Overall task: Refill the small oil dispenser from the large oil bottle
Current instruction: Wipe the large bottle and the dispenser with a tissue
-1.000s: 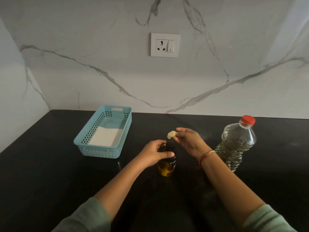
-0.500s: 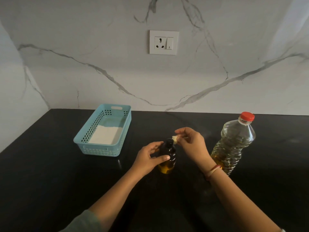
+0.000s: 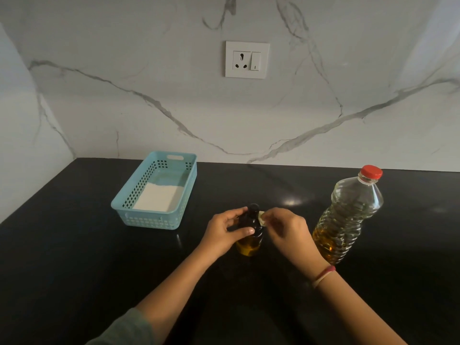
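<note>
The small oil dispenser, a dark bottle with a little yellow oil at its bottom, stands upright on the black counter. My left hand is wrapped around its body. My right hand pinches a small pale stopper right beside the dispenser's neck. The large oil bottle, clear plastic with a red cap, stands upright to the right, about a third full of golden oil.
A light blue perforated basket holding something white and flat sits at the left on the counter. The marble wall with a white socket runs behind.
My right hand has lowered the pale stopper from above the dispenser's mouth to beside its neck. My left hand keeps its hold on the dispenser.
</note>
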A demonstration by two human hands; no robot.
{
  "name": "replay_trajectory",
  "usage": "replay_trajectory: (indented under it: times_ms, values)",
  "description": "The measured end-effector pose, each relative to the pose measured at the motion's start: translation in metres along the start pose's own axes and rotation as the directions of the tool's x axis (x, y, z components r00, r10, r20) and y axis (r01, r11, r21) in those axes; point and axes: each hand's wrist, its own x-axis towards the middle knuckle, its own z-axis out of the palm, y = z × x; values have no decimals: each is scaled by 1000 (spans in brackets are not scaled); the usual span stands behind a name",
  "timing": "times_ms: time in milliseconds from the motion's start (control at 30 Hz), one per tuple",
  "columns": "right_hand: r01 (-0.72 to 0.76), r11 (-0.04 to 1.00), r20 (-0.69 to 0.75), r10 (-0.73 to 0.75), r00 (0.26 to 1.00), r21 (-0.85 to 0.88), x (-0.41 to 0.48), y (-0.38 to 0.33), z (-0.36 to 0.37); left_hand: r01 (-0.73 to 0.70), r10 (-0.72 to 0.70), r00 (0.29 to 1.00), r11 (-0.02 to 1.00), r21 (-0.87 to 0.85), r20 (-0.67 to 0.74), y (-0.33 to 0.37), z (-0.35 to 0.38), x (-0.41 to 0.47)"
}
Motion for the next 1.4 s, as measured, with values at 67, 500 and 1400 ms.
replay_trajectory:
  times_ms: [67, 500, 1400]
  values:
    - [61, 997, 19, -61, 998, -36, -3, -3, 0, 6, -6, 1000, 1000, -1, 3, -1, -1, 0]
    - [270, 898, 54, -268, 962, -348, -1, -32, 10, -28, 27, 1000, 997, 72, 9, 2, -5, 2]
    - [-279, 880, 0, 302, 953, 385, -17, -21, 7, -121, 123, 972, 992, 22, -201, -2, 5, -12]
